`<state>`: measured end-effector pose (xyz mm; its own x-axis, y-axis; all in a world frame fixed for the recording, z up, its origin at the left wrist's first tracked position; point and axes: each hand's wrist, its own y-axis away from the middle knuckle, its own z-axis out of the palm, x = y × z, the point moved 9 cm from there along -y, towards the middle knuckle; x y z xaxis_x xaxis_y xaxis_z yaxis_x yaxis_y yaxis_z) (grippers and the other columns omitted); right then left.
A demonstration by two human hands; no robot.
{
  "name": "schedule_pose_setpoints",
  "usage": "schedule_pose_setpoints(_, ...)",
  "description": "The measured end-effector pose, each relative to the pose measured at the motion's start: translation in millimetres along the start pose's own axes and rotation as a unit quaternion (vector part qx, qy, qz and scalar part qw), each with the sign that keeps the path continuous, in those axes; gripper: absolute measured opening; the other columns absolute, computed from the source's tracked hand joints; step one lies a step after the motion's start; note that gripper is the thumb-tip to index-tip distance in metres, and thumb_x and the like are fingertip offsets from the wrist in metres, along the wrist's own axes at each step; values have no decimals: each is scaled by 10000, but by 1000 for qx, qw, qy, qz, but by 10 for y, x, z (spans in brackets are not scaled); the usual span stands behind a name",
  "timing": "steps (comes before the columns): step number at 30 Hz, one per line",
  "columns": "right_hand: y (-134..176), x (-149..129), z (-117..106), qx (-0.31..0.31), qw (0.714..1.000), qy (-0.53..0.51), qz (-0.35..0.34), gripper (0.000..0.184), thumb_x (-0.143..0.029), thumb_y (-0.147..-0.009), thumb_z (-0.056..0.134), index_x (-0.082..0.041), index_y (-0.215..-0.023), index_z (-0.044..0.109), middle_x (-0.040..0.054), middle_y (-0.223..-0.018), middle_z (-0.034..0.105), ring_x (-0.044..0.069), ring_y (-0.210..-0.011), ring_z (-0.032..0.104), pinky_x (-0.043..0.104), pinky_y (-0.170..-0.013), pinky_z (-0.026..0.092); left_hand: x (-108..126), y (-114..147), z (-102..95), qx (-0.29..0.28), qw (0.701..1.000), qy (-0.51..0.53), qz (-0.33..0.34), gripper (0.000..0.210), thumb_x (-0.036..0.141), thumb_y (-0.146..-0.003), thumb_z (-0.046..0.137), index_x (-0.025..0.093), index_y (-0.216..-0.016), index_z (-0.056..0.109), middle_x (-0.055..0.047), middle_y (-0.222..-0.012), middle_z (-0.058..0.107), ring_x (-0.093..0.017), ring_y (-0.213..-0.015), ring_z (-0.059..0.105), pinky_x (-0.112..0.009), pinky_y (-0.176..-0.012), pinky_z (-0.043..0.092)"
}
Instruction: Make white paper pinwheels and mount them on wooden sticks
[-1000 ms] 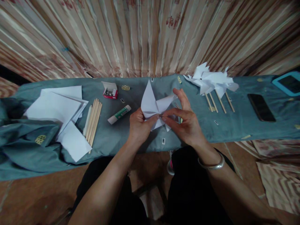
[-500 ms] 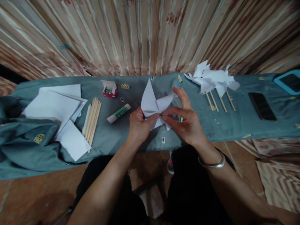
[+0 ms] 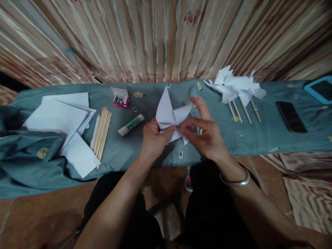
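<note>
A white paper pinwheel with its points folded toward the centre is held above the cloth. My left hand grips its lower left side, thumb pressed near the centre. At that centre, the thumb and index finger of my right hand pinch a small metal pin, whose exact form is mostly hidden by the fingertips. The other right fingers are raised beside the paper's right blade. Close to my left hand lies a glue stick with a green label.
Wooden sticks and a white candle-like rod lie left, beside white paper sheets. A small red box holds metal pieces. Right are pinwheels on sticks, a phone and a blue-framed device.
Both hands keep their hold on the pinwheel and pin almost unmoved. The camera view has shifted very slightly.
</note>
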<state>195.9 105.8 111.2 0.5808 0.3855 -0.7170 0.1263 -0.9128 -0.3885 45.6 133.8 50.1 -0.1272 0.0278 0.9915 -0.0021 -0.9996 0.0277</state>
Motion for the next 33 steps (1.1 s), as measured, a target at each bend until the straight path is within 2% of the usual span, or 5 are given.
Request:
schedule_pose_setpoints(6, -8, 38, 12, -13, 1000, -15, 19, 32, -252, -802, 699, -243, -779, 718, -46, -1562, 363, 294, -1494, 207, 517, -1230, 145, 45, 17, 27, -11, 1000, -13, 18, 244, 238, -620, 731, 157, -850, 722, -25, -817, 750, -190, -738, 673, -292, -691, 522)
schedule_pose_setpoints(12, -15, 53, 6, -20, 999, -32, 34, 58, -288, -802, 709, -236, -776, 717, -28, -1567, 359, 296, -1488, 227, 490, -1229, 160, 44, 30, 87, -46, 999, 19, 2, 317, 281, -606, 778, 151, -889, 718, -42, -850, 755, -195, -747, 677, -301, -713, 532)
schedule_pose_setpoints(21, 1, 74, 29, -7, 999, -37, 28, 51, -283, -813, 698, -241, -789, 714, -16, -1557, 378, 290, -1482, 246, 523, -1217, 174, -3, 22, 81, -44, 997, 56, -21, 297, 316, -621, 806, 158, -859, 725, -38, -823, 755, -187, -726, 672, -293, -700, 528)
schedule_pose_setpoints(33, 34, -13, 7, 35, 999, 13, 12, 57, -276, -821, 678, -233, -800, 709, 0, -1537, 395, 305, -1491, 207, 553, -1215, 165, -79, 23, 69, -24, 994, 96, -48, 283, 292, -614, 822, 150, -832, 710, -20, -768, 736, -145, -672, 644, -264, -664, 502)
